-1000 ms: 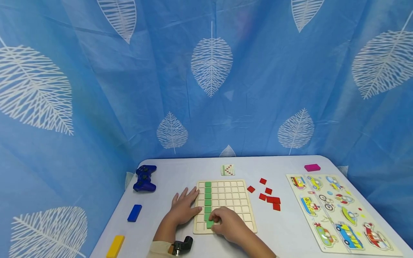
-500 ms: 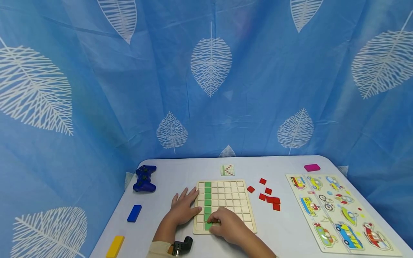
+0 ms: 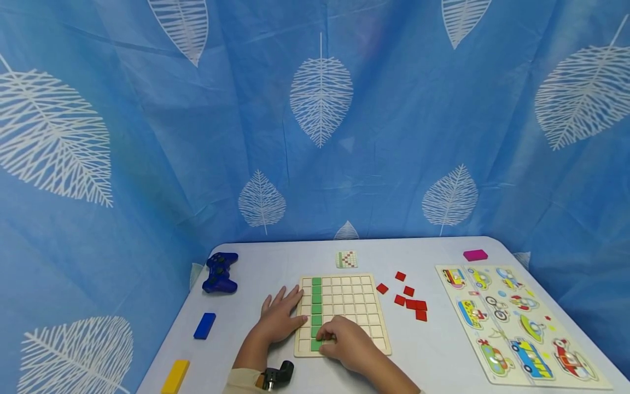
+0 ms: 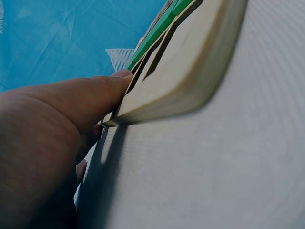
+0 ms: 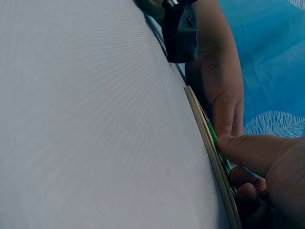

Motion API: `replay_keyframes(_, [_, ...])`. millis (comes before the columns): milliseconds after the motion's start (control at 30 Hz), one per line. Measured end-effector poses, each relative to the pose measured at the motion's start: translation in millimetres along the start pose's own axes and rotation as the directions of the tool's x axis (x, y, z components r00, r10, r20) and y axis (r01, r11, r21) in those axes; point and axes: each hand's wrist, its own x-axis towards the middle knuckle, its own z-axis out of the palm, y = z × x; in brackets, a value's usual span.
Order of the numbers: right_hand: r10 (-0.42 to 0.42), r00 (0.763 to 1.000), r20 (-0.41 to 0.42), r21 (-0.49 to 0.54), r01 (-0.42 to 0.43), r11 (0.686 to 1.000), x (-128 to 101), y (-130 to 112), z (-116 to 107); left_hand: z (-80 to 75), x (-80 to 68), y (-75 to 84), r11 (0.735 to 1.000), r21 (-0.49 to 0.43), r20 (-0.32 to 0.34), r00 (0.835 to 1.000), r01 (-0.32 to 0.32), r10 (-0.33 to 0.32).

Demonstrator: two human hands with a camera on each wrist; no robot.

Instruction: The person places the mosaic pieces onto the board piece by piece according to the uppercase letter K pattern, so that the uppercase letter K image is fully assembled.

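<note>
A wooden grid board (image 3: 344, 353) lies on the table, with a column of green tiles (image 3: 316, 300) in its second column from the left. My left hand (image 3: 281, 320) rests at the board's left side, fingers spread; the left wrist view shows its thumb (image 4: 107, 90) on the rim. With curled fingers my right hand (image 3: 346, 342) holds the nearest green tile (image 3: 316, 346) between thumb and index finger at its cell in the bottom row. In the right wrist view the thumb (image 5: 243, 149) touches that tile. Part of the tile is hidden by the fingers.
Several red tiles (image 3: 410, 304) lie right of the board, and a small pattern card (image 3: 346, 259) behind it. A picture puzzle (image 3: 517, 323) and pink block (image 3: 475, 255) are at right. At left are a game controller (image 3: 220, 272), a blue block (image 3: 204, 326) and a yellow block (image 3: 175, 376).
My right hand has shifted the nearest green tile slightly left and down, into line with the green column. My left hand has stayed in place.
</note>
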Motion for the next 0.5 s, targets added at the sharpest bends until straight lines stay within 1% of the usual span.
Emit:
replay_keyframes(167, [-0.010,1.000,0.005,0.015,0.010,1.000,-1,1,-1,0.7,0.1,0.3,1.000,-0.008,0.000,1.000,0.009,-0.009])
replay_keyframes(300, [-0.009,1.000,0.001,0.088,0.009,0.996,-2,5,-7,1.6,-0.8,1.0,1.000,-0.005,-0.009,1.000,0.015,-0.015])
replay_keyframes(400, [0.012,0.999,-0.038,0.165,-0.005,0.986,-3,11,-15,2.1,-0.9,1.4,1.000,-0.001,-0.016,1.000,0.016,-0.016])
replay_keyframes(500, [0.069,0.992,-0.104,0.211,-0.046,0.976,-3,18,-29,1.8,-0.4,1.5,1.000,-0.001,-0.017,1.000,0.024,-0.024])
